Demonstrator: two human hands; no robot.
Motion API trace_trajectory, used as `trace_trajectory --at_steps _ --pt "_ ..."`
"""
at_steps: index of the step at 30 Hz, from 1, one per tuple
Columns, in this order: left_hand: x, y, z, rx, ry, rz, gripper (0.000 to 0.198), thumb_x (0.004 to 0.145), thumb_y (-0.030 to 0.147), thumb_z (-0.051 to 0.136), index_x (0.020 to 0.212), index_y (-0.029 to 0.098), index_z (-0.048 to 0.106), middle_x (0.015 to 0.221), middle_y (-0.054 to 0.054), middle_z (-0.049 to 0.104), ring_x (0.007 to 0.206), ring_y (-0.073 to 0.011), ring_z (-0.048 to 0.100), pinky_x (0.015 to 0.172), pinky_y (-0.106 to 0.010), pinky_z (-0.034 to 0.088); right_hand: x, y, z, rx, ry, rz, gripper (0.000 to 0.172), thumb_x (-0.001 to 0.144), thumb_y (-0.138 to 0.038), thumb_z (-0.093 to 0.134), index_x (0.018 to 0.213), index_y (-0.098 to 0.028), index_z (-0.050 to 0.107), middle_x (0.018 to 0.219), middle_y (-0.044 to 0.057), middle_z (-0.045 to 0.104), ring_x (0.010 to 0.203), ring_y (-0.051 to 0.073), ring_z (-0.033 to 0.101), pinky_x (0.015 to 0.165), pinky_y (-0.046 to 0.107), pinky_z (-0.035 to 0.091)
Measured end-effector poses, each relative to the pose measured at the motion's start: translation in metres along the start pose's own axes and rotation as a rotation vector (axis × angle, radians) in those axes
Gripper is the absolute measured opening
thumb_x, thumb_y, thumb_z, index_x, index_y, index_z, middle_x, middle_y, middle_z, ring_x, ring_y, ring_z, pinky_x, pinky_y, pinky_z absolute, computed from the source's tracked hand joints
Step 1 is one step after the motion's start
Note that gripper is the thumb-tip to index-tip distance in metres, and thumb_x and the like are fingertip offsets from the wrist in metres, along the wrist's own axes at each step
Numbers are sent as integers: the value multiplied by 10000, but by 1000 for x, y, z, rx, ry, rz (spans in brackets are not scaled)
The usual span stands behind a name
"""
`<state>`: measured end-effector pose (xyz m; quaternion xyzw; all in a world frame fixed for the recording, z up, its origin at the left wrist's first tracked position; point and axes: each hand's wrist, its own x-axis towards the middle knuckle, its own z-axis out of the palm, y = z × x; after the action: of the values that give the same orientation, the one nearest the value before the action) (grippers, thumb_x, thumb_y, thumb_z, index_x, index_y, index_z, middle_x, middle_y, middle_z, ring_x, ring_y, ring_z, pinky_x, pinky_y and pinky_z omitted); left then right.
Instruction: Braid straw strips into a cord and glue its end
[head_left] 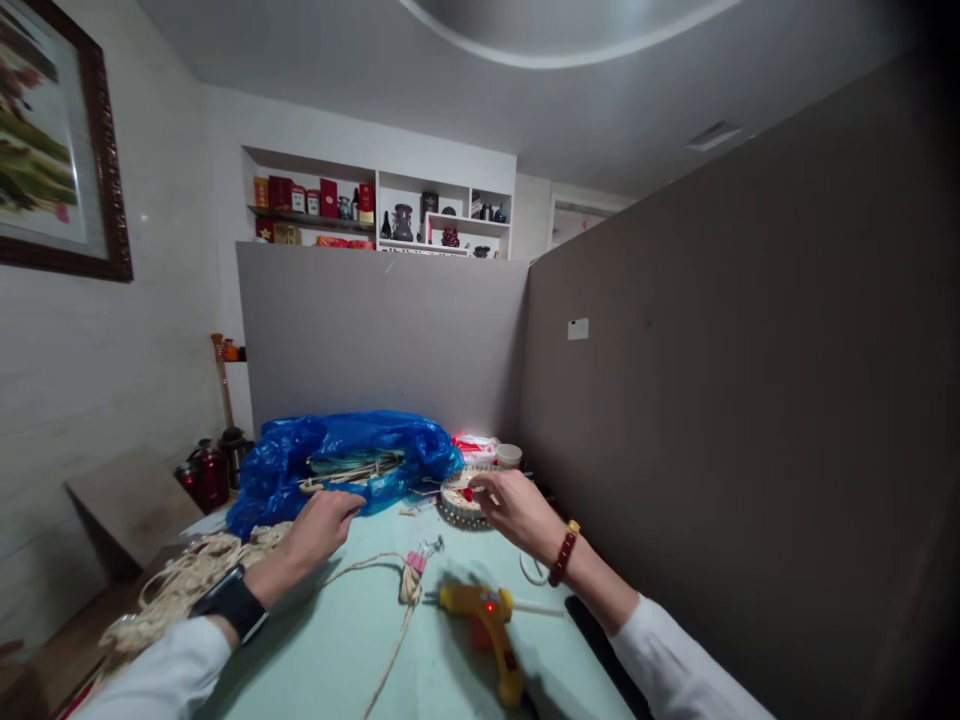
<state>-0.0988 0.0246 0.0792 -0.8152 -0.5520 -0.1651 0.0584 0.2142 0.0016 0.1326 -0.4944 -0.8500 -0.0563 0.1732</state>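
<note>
My left hand (319, 530) hovers in front of the blue plastic bag (292, 460), its fingers pressed together; whatever they may pinch is hidden. Over the round basket (466, 518) is my right hand (517, 510), thumb and fingers closed in a pinch on something too small to make out. Between the hands, a bundle of beige cord (409, 588) lies on the table, gripped by a pink binder clip (416, 563). Nearer to me stands a yellow glue gun (480, 603), its red light lit and a glue stick (540, 608) protruding from its back.
Loose beige rope (187, 575) is heaped at the table's left. A white ring (531, 570) lies beside my right wrist, and a pale cup (508, 456) stands behind the basket. Grey partitions (390, 340) border the pale green table (322, 660) at the back and right.
</note>
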Motion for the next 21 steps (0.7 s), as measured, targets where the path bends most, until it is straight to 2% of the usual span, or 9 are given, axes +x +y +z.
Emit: trace_trajectory --at_steps 5,9,12,15,18,21 --pt "-71 31 -6 -62 19 24 186 911 299 589 1057 199 647 1106 -54 687 914 -203 672 807 -421 559 -69 2 5 112 -48 93 216 949 -315 552 1065 -145 618 1011 49 657 843 167 651 746 352 557" --pt "-105 47 -9 -123 42 35 175 911 298 591 1030 186 654 1044 -42 701 907 -208 677 813 -430 555 -95 7 7 151 -113 157 232 942 -321 562 1091 -150 612 1065 59 647 890 182 646 772 368 554" --pt "-108 62 -8 -141 19 49 160 913 290 588 1009 183 660 1004 -34 708 895 -204 680 814 -430 552 -101 7 7 154 -162 180 224 942 -319 563 1076 -149 618 1060 59 650 893 181 645 782 374 549" --pt "-101 80 -4 -137 11 32 159 921 291 574 1004 186 660 980 -30 708 881 -200 678 805 -422 550 -102 3 12 144 -208 203 215 947 -330 553 1032 -148 629 1015 52 659 865 172 646 778 367 544" --pt "-89 94 1 -133 -21 6 160 926 306 563 943 186 667 920 -18 709 852 -195 677 794 -414 546 -104 -4 25 132 -253 235 260 941 -390 547 971 -147 634 928 37 662 808 161 641 757 359 535" --pt "-75 99 7 -144 -86 -22 172 927 314 555 910 183 666 890 -12 705 838 -194 672 788 -410 535 -106 -11 41 153 -277 256 360 889 -501 573 941 -148 623 815 22 656 736 168 629 685 332 497"
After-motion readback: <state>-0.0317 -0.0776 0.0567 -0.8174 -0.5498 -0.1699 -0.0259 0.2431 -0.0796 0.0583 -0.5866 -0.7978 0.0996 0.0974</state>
